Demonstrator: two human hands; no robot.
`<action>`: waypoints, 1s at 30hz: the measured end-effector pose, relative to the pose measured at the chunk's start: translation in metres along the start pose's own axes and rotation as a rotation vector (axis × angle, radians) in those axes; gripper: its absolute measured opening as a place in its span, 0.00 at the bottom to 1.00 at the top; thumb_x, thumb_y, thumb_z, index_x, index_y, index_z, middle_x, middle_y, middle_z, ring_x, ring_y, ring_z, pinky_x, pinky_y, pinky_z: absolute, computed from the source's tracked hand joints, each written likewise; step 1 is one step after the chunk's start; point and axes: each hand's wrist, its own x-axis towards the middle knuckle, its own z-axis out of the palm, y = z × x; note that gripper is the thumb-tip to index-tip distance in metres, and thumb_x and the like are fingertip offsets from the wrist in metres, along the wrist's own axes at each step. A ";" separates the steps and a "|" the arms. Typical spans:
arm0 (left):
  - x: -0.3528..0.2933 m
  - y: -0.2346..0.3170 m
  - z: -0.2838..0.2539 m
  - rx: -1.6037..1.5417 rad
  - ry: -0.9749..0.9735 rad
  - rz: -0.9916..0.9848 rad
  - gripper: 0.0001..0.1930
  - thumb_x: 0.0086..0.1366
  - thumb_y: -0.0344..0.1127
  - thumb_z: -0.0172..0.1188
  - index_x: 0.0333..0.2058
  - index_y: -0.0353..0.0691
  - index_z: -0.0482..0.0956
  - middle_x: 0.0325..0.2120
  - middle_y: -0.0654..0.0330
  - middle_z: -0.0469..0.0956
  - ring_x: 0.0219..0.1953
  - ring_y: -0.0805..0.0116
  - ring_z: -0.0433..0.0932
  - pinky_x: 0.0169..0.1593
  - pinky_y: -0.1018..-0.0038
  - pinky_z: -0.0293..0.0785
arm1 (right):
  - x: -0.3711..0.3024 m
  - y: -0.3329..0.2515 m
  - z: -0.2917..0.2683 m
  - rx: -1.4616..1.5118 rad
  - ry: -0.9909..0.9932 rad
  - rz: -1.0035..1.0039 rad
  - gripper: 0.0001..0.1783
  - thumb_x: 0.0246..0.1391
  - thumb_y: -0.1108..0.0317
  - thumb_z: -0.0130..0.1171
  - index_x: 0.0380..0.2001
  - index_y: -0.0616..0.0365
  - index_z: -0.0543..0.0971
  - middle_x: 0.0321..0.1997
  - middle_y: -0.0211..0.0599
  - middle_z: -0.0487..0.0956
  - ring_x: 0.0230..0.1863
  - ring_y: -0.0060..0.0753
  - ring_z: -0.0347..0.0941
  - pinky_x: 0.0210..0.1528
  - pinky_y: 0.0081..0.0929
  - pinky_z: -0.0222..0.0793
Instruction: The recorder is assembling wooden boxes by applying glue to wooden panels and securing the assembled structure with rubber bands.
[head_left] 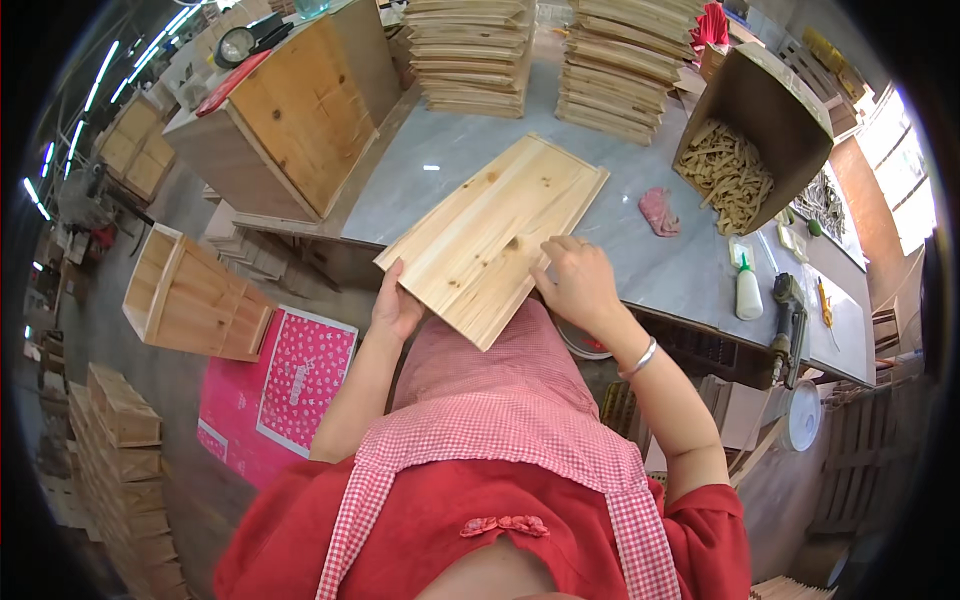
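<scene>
No lettering can be read; white marks (298, 383) on the pink sheet (240, 415) are too small.

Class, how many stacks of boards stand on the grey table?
2: a left stack and a right stack, side by side toward the far side of the table. More may be hidden behind them.

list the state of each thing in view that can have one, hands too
left hand: closed on the wooden panel's edge
right hand: fingers at the panel's right edge, grip unclear
wooden panel: held, in one piece
cardboard box: open, tan strips loose inside
pink cloth: crumpled
bottle: green tip on
stacked boards: in two piles
ceiling lights: lit
</scene>
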 end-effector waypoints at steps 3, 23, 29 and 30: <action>-0.006 -0.001 -0.019 -0.015 0.157 0.043 0.28 0.71 0.45 0.57 0.62 0.36 0.63 0.60 0.53 0.68 0.63 0.57 0.66 0.67 0.57 0.62 | 0.024 0.025 0.018 0.027 -0.021 0.083 0.22 0.49 0.63 0.65 0.45 0.67 0.79 0.50 0.52 0.80 0.49 0.55 0.77 0.49 0.43 0.74; -0.052 -0.004 0.038 0.424 0.259 -0.121 0.25 0.71 0.38 0.56 0.61 0.36 0.61 0.57 0.55 0.68 0.57 0.55 0.70 0.59 0.51 0.69 | 0.184 0.143 0.102 -0.063 -0.220 0.475 0.29 0.57 0.49 0.56 0.51 0.63 0.77 0.54 0.55 0.77 0.56 0.55 0.74 0.60 0.51 0.66; -0.085 0.044 0.044 0.323 0.289 0.344 0.32 0.65 0.29 0.58 0.67 0.38 0.58 0.61 0.52 0.68 0.61 0.54 0.70 0.64 0.54 0.68 | 0.200 0.082 0.060 0.253 0.014 0.400 0.34 0.55 0.48 0.58 0.56 0.65 0.73 0.57 0.59 0.74 0.59 0.58 0.70 0.62 0.48 0.64; -0.095 0.065 0.049 0.199 0.301 0.268 0.32 0.64 0.28 0.58 0.66 0.37 0.58 0.62 0.51 0.68 0.61 0.53 0.70 0.64 0.56 0.69 | 0.201 0.068 0.063 0.337 0.168 0.341 0.36 0.54 0.49 0.60 0.58 0.66 0.72 0.57 0.60 0.74 0.60 0.58 0.69 0.63 0.46 0.63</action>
